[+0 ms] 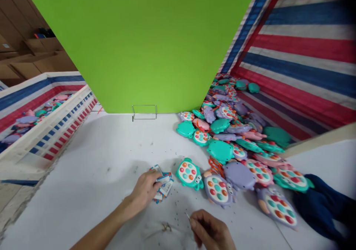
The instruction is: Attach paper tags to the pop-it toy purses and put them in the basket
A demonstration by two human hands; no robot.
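My left hand (144,191) rests on the white table (105,157) with its fingers curled over a small stack of printed paper tags (164,185). My right hand (211,230) is low at the front, pinching a thin pale string or pin (188,216). A green turtle-shaped bubble toy (189,173) with coloured buttons lies just right of the tags, apart from both hands. A purple toy (218,190) of the same kind lies next to it.
A large heap of toys (236,131) in green, purple and pink spills from a red, white and blue striped sack (300,57) at the right. A green panel (144,46) stands at the back. A slatted crate (47,131) stands at the left, dark cloth (322,205) at the right.
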